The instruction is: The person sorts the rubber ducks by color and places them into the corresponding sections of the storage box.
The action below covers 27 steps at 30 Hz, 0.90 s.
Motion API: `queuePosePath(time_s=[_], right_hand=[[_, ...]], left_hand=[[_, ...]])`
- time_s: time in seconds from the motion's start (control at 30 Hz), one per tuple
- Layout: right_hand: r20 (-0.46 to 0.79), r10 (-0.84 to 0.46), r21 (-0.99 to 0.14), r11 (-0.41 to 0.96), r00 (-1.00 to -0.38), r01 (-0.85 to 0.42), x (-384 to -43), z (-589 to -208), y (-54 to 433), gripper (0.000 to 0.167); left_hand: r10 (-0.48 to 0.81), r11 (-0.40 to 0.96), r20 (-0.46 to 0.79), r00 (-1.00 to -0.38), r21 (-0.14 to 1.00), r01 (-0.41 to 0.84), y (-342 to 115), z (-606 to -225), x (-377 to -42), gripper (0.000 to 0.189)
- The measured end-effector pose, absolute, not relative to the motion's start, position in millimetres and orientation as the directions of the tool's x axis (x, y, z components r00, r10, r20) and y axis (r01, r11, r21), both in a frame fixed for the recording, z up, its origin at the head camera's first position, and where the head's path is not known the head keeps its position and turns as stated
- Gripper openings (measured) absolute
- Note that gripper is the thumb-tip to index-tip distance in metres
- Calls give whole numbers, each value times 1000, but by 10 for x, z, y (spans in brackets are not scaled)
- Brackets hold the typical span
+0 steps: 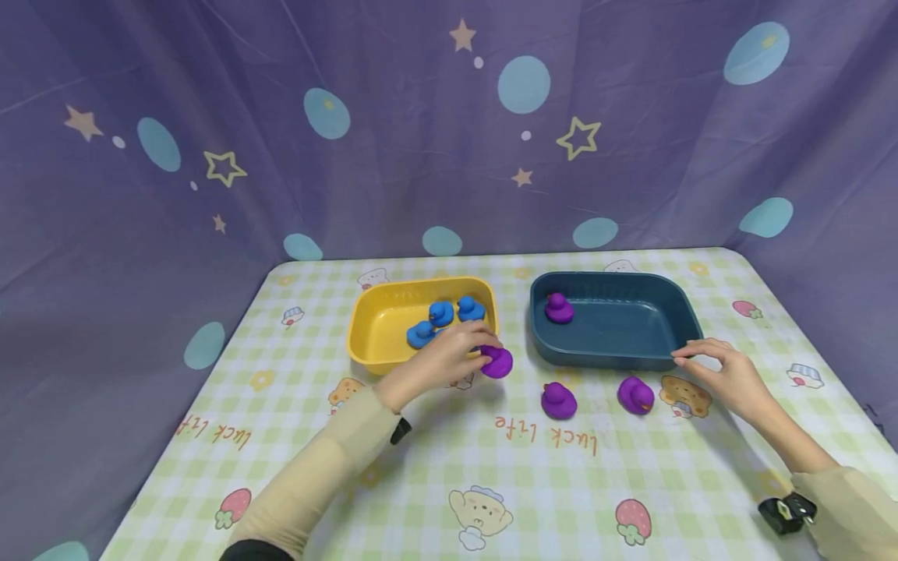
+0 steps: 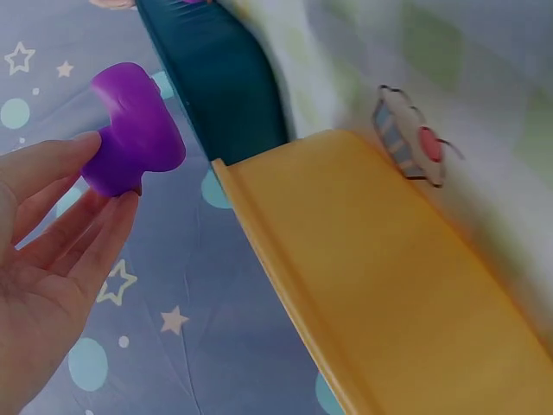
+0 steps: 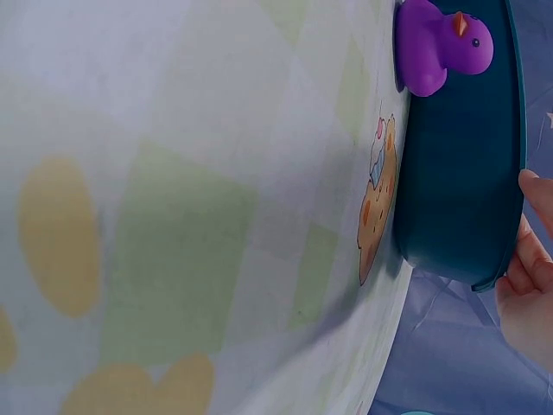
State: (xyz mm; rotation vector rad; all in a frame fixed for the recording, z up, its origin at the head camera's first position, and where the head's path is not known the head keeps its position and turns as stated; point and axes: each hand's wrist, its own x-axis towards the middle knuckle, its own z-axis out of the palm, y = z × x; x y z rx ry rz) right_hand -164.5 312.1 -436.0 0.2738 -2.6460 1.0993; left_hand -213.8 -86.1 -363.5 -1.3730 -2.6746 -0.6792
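My left hand (image 1: pixel 449 357) pinches a purple rubber duck (image 1: pixel 496 362) between thumb and fingertips, above the front right corner of the yellow basin (image 1: pixel 382 366). In the left wrist view the held duck (image 2: pixel 143 121) is off the table, apart from the basin's wall. My right hand (image 1: pixel 733 380) grips the rim of the dark teal basin (image 1: pixel 603 361) at its front right corner. Inside the teal basin sits a purple duck (image 1: pixel 559 308). Blue ducks (image 1: pixel 421 335) lie in the yellow basin, partly hidden by my left hand.
Two more purple ducks, one on the left (image 1: pixel 559 400) and one on the right (image 1: pixel 636 396), lie on the checked tablecloth (image 1: pixel 421 483) in front of the teal basin. A purple patterned curtain (image 1: pixel 393 195) hangs behind the table. The basins stand side by side with a narrow gap.
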Motion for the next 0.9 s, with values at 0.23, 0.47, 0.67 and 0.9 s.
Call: queuePosePath(time_s=[0.23,0.47,0.67,0.9], right_hand=[[309,-68,-667,696,-949,-267,-1645,-4362,3113,15],[298,-70,-672,693,-952,-262,-1637,-4347,3109,16],[283,-68,-681,688,-957,-250,-1640,-4346,3109,17],[295,-65,-671,696,-953,-255,-1638,-4353,3110,16]], left_hand=[[753,508,250,-608,367,779,-728,-3566,-2204,18],[761,514,244,-601,338,788,-566,-3487,-2275,19],[757,524,204,-620,376,764,-443,-3451,-2330,21],[771,515,204,-603,357,779,-264,-3452,-2423,22]])
